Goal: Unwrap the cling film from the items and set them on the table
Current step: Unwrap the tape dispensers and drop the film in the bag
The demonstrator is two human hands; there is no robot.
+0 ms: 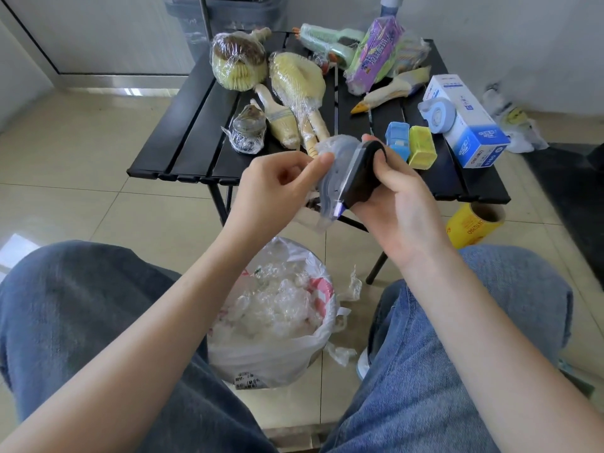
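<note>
My right hand (397,204) grips a black tape dispenser (358,178) above the near edge of the black slatted table (183,132). My left hand (277,188) pinches the cling film (330,152) that still covers the dispenser's left side and hangs below it. Wrapped items lie on the table: a round brush (237,62), a long-handled brush (295,80), a small paintbrush (281,120), a small jar (248,130), a green toy (330,44) and a purple packet (372,53). A blue block (397,138), a yellow block (421,147) and a blue tape dispenser (436,114) sit bare.
Between my knees a bin lined with a white bag (274,318) holds crumpled film. A white and blue box (467,119) lies at the table's right side. A yellow cling film roll (474,223) lies on the floor by my right knee.
</note>
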